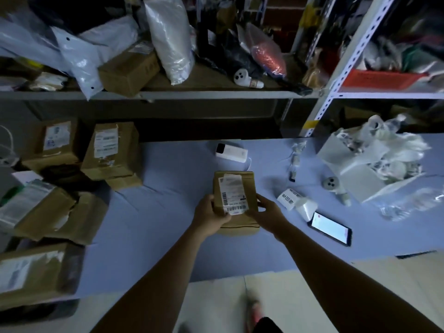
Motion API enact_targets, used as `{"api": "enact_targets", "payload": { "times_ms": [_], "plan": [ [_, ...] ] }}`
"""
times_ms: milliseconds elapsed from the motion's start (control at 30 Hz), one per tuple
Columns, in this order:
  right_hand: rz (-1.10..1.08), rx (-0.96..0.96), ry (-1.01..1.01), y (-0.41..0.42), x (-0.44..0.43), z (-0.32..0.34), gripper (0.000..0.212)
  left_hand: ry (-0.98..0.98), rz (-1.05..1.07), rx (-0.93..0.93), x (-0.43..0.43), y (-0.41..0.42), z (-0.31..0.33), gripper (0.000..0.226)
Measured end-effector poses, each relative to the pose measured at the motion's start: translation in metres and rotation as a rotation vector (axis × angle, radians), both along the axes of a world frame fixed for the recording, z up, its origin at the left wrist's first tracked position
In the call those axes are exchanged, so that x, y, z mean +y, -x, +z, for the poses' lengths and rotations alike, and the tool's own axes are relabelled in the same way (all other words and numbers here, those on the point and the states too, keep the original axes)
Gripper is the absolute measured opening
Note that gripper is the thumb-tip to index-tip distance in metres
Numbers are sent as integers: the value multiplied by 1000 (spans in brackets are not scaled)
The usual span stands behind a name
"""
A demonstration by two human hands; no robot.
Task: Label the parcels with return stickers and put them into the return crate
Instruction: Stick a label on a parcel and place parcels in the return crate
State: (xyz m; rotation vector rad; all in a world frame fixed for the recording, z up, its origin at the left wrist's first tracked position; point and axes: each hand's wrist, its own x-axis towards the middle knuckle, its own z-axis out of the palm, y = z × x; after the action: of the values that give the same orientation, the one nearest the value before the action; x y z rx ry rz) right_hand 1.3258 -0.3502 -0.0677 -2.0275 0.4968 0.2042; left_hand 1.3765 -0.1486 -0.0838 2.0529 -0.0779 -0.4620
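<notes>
A small brown cardboard parcel (236,182) with a white shipping label (233,195) on top is at the middle of the blue table (163,212). My left hand (209,216) grips its left near edge, thumb on top by the label. My right hand (266,212) holds its right side, fingers curled round the edge. A roll of white return stickers (296,200) with printed characters lies just right of the parcel. Several more brown parcels (113,150) are piled along the table's left side.
A lit phone (330,228) lies near the stickers. A white device (230,151) sits behind the parcel. White boxes and plastic wrapping (374,162) crowd the right. A cardboard surface (288,301) lies below the table's near edge. Shelves (192,93) full of bags stand behind.
</notes>
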Motion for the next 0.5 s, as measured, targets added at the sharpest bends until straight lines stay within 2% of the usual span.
{"api": "enact_targets", "payload": {
  "times_ms": [100,300,500],
  "plan": [
    [-23,14,27,24,-11,-9,51,-51,36,11,-19,26,-8,52],
    [6,25,-12,55,-65,-32,68,-79,96,24,-80,66,-18,50],
    [54,17,-53,80,-113,-52,67,-155,271,63,-134,93,-50,94]
  ]
}}
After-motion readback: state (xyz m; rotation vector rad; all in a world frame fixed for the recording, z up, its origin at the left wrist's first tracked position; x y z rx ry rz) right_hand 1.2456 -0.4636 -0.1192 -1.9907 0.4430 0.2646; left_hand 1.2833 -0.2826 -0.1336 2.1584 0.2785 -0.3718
